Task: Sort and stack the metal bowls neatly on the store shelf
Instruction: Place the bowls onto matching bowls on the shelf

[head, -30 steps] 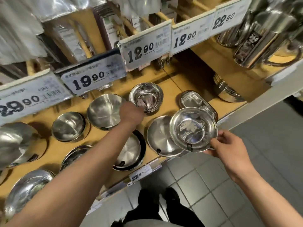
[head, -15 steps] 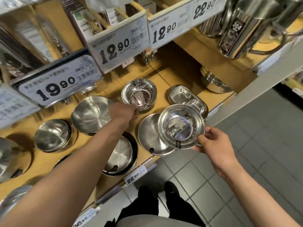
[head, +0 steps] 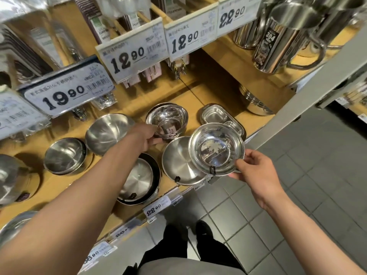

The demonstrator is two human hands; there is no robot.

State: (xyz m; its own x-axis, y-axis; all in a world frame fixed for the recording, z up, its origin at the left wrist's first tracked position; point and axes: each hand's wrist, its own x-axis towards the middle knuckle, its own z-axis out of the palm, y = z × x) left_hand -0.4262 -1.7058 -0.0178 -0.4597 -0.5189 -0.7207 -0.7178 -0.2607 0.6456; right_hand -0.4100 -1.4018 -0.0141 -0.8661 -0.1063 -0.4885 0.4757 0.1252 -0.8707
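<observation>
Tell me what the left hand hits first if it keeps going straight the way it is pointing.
The left hand points up and back along the shelf, and its fingers already sit at the near rim of the stacked shiny bowls. It would likely push into that stack first; depth past it is unclear.

Grey tiled floor [head: 258, 215], wooden shelving [head: 198, 96]

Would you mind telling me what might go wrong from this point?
1. The right hand pinches only the rim of the shallow dish, held out past the shelf edge over the tiled floor; it could slip and fall.
2. The left hand grips the stacked bowls from one side; pulling may tip or scatter them.
</observation>
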